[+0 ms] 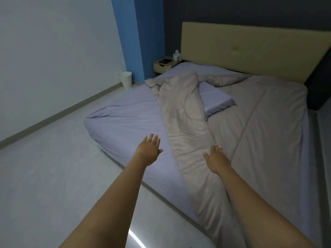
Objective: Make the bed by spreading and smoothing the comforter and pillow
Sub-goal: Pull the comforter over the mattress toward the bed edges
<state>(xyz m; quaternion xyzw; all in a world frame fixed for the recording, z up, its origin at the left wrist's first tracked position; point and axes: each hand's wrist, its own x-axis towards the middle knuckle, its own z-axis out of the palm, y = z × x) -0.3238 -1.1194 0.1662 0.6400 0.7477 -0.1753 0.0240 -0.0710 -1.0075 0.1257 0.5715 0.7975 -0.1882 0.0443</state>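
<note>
Comforter (250, 111) fabric, beige, is lying across the right half of the bed, flat there but folded back on itself into a rumpled ridge running down the middle toward your near corner. Its upper edge is bunching into a crumpled heap near the head of the bed. You are seeing the lavender pillow (216, 97) sitting on top of the flat part, its left edge tucking under the folded ridge. The lavender fitted sheet (129, 120) is showing bare on the left half of the mattress.

Your left hand (149, 151) is reaching out over the sheet, fingers straight and spread, holding nothing. Your right hand (217, 159) is reaching over the comforter just beside the ridge, fingers straight and close together, also holding nothing; whether either palm is touching the fabric cannot be told.

Beyond the bed, a tan headboard (250, 49) is standing against the dark wall. A nightstand (165, 66) is sitting just beside it on the left, and a white wastebasket (125, 80) is standing on the floor near the blue wall strip.
</note>
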